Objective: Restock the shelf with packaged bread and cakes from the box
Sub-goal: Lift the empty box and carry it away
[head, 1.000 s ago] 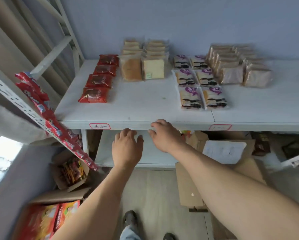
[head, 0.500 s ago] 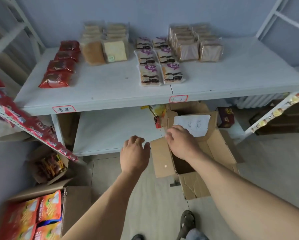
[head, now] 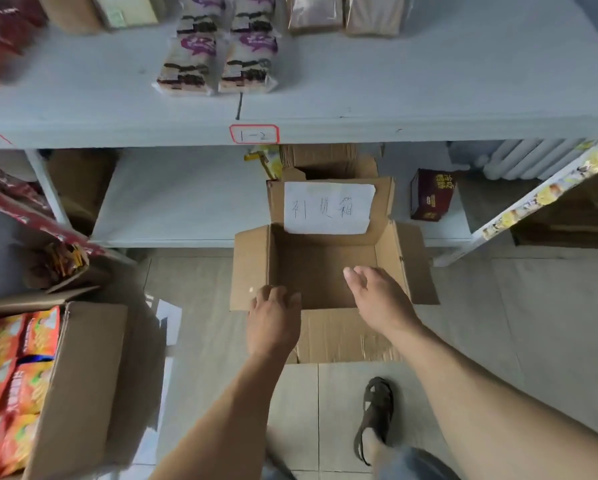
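Both grips released: left hand seemingly touching the box flap edge, right hand over its opening.

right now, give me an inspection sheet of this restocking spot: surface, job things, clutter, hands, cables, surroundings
surface: white upper shelf, label 1-2 on its front edge; lower shelf beneath.
job's things: open cardboard box on the floor, paper note on its back flap, no packs visible inside; purple-print cake packs and bread packs on the upper shelf.
clutter: dark red carton on the lower shelf; snack carton at left.
hands: left hand at the box's left flap; right hand over the opening, fingers loose, holding nothing.
cables: nothing seen.
surroundings: tiled floor, radiator, sandalled foot.
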